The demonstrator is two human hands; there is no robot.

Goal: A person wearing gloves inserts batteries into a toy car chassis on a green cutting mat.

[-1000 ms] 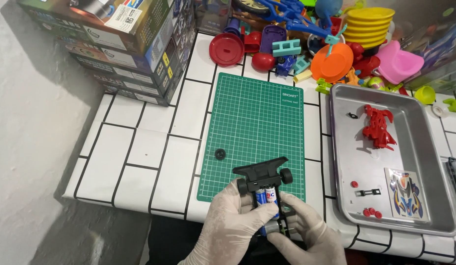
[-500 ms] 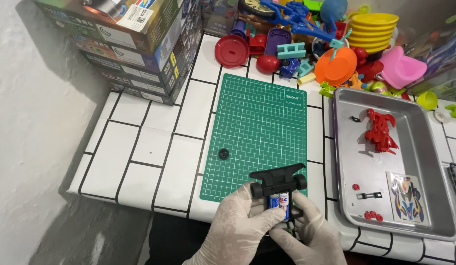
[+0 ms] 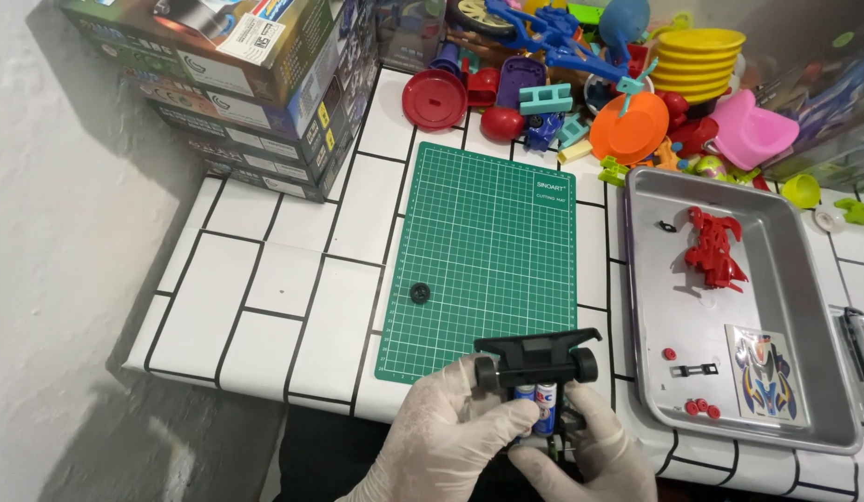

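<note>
Both my gloved hands hold a black toy car chassis [image 3: 536, 358] with two batteries [image 3: 536, 402] seated in it, at the near edge of the green cutting mat [image 3: 492, 251]. My left hand [image 3: 448, 439] grips it from the left, thumb on the batteries. My right hand [image 3: 590, 451] supports it from below on the right. A small black wheel [image 3: 419, 294] lies on the mat's left edge.
A metal tray [image 3: 655, 307] at the right holds a red car body [image 3: 713, 249], a sticker sheet [image 3: 765, 376] and small red parts [image 3: 699, 407]. Stacked boxes [image 3: 246, 84] stand at back left. A heap of colourful plastic toys [image 3: 627, 84] fills the back.
The chassis and both hands have shifted slightly to the right along the mat's near edge; my thumb now presses on the batteries.
</note>
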